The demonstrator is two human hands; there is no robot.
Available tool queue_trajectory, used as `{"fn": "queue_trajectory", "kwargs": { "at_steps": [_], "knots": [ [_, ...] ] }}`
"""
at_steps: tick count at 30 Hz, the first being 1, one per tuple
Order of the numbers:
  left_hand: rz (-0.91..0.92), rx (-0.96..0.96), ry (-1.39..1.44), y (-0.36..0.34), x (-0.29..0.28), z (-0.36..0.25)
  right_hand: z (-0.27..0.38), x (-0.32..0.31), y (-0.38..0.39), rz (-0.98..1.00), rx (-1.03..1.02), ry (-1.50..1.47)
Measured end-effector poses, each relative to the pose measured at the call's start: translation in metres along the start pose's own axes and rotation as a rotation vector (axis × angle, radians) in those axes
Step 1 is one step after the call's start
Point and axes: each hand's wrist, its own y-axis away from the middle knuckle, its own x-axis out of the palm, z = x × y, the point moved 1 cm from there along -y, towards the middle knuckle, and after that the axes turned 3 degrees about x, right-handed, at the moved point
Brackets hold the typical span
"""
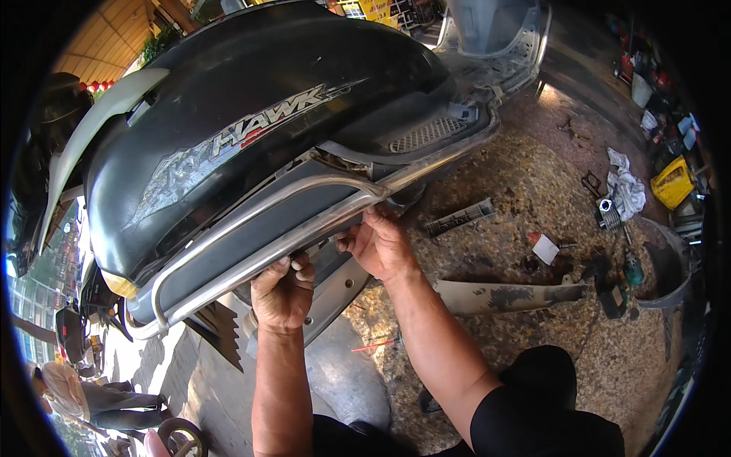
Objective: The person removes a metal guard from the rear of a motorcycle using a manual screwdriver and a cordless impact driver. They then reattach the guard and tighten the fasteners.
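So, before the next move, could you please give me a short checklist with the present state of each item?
1. Left hand at the metal rail: ok, at its underside, fingers curled.
2. Right hand at the rail: ok, fingertips up by its lower edge.
3. Firm grip behind the rail: cannot tell, fingers partly hidden.
4. Floor free of loose parts: not ok, a long pale panel and a crumpled white sheet lie there.
5. Bystander apart from the hands: ok, off at lower left.
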Motion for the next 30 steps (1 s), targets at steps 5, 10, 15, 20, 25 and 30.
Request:
{"fn": "queue_trajectory", "kwargs": {
  "at_steps": [5,10,15,20,25,30],
  "knots": [
    [0.033,-0.010,-0.005,-0.002,0.003,0.000,-0.001,-0.001,-0.002,0.032,-0.021,0.020],
    [0.027,0.005,0.041,-0.003,0.006,0.001,0.000,-0.003,-0.003,0.062,-0.009,0.055],
    [0.077,0.011,0.002,-0.006,0.004,-0.001,0.001,-0.001,-0.004,0.094,-0.019,0.058],
    [0.038,0.066,-0.081,-0.007,0.004,-0.005,-0.001,0.008,-0.002,-0.012,-0.083,0.097],
    [0.048,0.080,-0.091,-0.009,0.007,-0.002,0.003,0.014,-0.004,0.080,-0.024,-0.005],
    [0.081,0.056,-0.072,-0.008,0.008,-0.002,0.006,0.009,-0.009,0.043,-0.027,-0.202]
  ]
}}
